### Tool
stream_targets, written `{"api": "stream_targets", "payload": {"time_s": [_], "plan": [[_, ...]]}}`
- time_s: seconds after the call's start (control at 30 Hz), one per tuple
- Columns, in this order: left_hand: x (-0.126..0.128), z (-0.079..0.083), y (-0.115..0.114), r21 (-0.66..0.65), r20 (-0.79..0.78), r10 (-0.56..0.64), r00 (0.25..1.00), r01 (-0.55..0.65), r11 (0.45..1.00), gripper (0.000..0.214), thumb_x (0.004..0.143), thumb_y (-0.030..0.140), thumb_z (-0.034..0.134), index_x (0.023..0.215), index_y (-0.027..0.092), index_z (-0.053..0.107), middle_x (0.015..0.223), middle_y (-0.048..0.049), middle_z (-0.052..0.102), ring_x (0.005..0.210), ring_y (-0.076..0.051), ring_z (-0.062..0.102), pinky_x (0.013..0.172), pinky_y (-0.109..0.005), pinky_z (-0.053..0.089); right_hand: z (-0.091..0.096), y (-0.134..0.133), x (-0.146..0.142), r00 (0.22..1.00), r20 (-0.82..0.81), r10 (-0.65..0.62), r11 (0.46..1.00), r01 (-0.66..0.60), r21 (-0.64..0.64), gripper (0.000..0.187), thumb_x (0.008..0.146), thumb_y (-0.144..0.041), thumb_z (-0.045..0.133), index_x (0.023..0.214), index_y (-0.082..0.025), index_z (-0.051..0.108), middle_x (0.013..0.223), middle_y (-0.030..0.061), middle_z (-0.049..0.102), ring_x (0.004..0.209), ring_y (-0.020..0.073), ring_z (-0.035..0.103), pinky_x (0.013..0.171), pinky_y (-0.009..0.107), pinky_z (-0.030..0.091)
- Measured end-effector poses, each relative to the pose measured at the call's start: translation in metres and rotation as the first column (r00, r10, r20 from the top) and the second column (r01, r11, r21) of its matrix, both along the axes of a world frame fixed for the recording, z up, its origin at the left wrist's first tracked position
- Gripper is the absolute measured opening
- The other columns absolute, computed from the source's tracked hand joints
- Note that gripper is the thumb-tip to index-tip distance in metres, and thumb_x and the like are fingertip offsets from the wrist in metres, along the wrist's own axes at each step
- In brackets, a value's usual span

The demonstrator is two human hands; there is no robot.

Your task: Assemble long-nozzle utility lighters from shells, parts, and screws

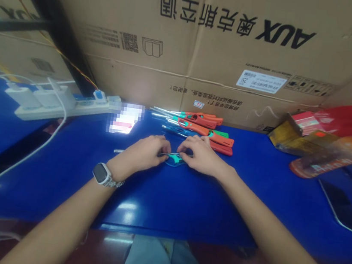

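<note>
Both my hands meet at the middle of a blue table (168,191). My left hand (145,154), with a watch on the wrist, pinches the thin metal rod of a teal-handled long lighter (175,160); the rod's tip sticks out to the left of the hand. My right hand (200,154) is closed over the lighter's teal handle. Just behind my hands lies a pile of similar lighters (202,129) with orange and green handles and metal rods pointing left.
Large cardboard boxes (207,45) wall off the back. A white power strip (56,103) with cables sits at the back left, a glowing phone (126,119) beside it. Red and yellow packaging (330,139) lies at the right, a dark tablet (344,208) near the right edge.
</note>
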State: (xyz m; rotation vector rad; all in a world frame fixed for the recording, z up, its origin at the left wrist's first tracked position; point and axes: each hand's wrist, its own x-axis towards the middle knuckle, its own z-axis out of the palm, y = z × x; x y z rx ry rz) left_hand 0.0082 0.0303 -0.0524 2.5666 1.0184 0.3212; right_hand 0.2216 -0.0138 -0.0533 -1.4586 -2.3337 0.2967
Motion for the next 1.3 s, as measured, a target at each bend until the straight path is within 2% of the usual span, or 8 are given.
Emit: {"api": "stream_targets", "payload": {"time_s": [0.1, 0.27, 0.47, 0.67, 0.8, 0.93, 1.07, 1.3], "plan": [[0.002, 0.002, -0.003, 0.029, -0.005, 0.004, 1.000, -0.004, 1.000, 0.009, 0.086, 0.023, 0.061, 0.090, 0.022, 0.069, 0.092, -0.0036, 0.066, 0.083, -0.019, 0.062, 0.073, -0.029, 0.047, 0.000, 0.000, 0.001, 1.000, 0.011, 0.001, 1.000, -0.001, 0.008, 0.010, 0.087, -0.019, 0.059, 0.089, -0.022, 0.068, 0.093, 0.0034, 0.067, 0.097, 0.0216, 0.056, 0.087, 0.039, 0.026], [0.004, 0.003, -0.006, 0.036, -0.022, 0.028, 0.999, -0.027, 0.999, 0.010, 0.087, 0.020, 0.061, 0.090, 0.023, 0.070, 0.094, -0.0039, 0.066, 0.090, -0.021, 0.063, 0.077, -0.031, 0.048, -0.002, -0.003, 0.001, 0.999, -0.024, 0.031, 0.999, -0.031, -0.006, 0.018, 0.086, -0.016, 0.058, 0.099, -0.022, 0.068, 0.104, 0.0039, 0.069, 0.102, 0.0218, 0.058, 0.091, 0.040, 0.026], [0.005, 0.004, -0.008, 0.020, -0.043, 0.063, 0.997, -0.062, 0.998, 0.016, 0.088, 0.020, 0.059, 0.099, 0.023, 0.071, 0.103, -0.0045, 0.067, 0.096, -0.023, 0.062, 0.079, -0.032, 0.048, -0.004, -0.003, -0.001, 0.996, -0.052, 0.074, 0.997, -0.076, -0.033, 0.012, 0.090, -0.022, 0.059, 0.096, -0.022, 0.070, 0.097, 0.0029, 0.070, 0.096, 0.0201, 0.060, 0.091, 0.040, 0.026], [0.007, 0.004, -0.009, 0.037, -0.037, 0.084, 0.996, -0.083, 0.996, 0.015, 0.087, 0.016, 0.059, 0.094, 0.023, 0.070, 0.098, -0.0039, 0.065, 0.095, -0.023, 0.062, 0.074, -0.030, 0.048, -0.012, -0.005, 0.001, 0.993, -0.106, 0.059, 0.998, -0.054, 0.044, 0.011, 0.093, -0.023, 0.061, 0.095, -0.022, 0.071, 0.098, 0.0027, 0.069, 0.097, 0.0185, 0.060, 0.092, 0.038, 0.028], [0.005, 0.003, -0.008, 0.053, -0.022, 0.037, 0.999, -0.036, 0.998, 0.017, 0.088, 0.017, 0.059, 0.091, 0.024, 0.073, 0.097, -0.0036, 0.065, 0.089, -0.021, 0.063, 0.075, -0.030, 0.047, -0.010, -0.010, 0.000, 0.993, 0.077, 0.086, 0.985, -0.096, 0.140, 0.016, 0.095, -0.023, 0.058, 0.099, -0.022, 0.074, 0.095, 0.0042, 0.068, 0.093, 0.0193, 0.058, 0.091, 0.040, 0.027], [0.003, 0.004, -0.010, 0.106, -0.057, -0.003, 0.998, 0.009, 0.994, 0.018, 0.089, 0.016, 0.058, 0.088, 0.023, 0.075, 0.093, -0.0058, 0.065, 0.089, -0.022, 0.062, 0.074, -0.030, 0.047, -0.002, -0.016, -0.002, 0.961, 0.260, 0.093, 0.973, -0.143, 0.183, 0.022, 0.097, -0.022, 0.052, 0.102, -0.021, 0.074, 0.096, 0.0066, 0.067, 0.093, 0.0219, 0.054, 0.093, 0.043, 0.026], [0.007, 0.010, -0.017, 0.174, -0.153, 0.013, 0.988, 0.014, 0.985, 0.020, 0.091, 0.018, 0.056, 0.087, 0.021, 0.075, 0.094, -0.0088, 0.064, 0.091, -0.024, 0.060, 0.071, -0.030, 0.047, 0.004, -0.021, -0.005, 0.939, 0.333, 0.082, 0.970, -0.151, 0.189, 0.024, 0.096, -0.018, 0.051, 0.100, -0.019, 0.074, 0.096, 0.0083, 0.065, 0.092, 0.0227, 0.052, 0.094, 0.043, 0.026], [0.014, 0.022, -0.024, 0.195, -0.298, 0.037, 0.954, 0.023, 0.980, 0.024, 0.094, 0.018, 0.052, 0.089, 0.018, 0.075, 0.098, -0.0104, 0.065, 0.092, -0.024, 0.060, 0.073, -0.032, 0.046, 0.018, -0.018, -0.012, 0.918, 0.392, 0.053, 0.975, -0.133, 0.180, 0.021, 0.095, -0.016, 0.050, 0.088, -0.016, 0.070, 0.090, 0.0090, 0.065, 0.088, 0.0225, 0.051, 0.085, 0.039, 0.027]]}}
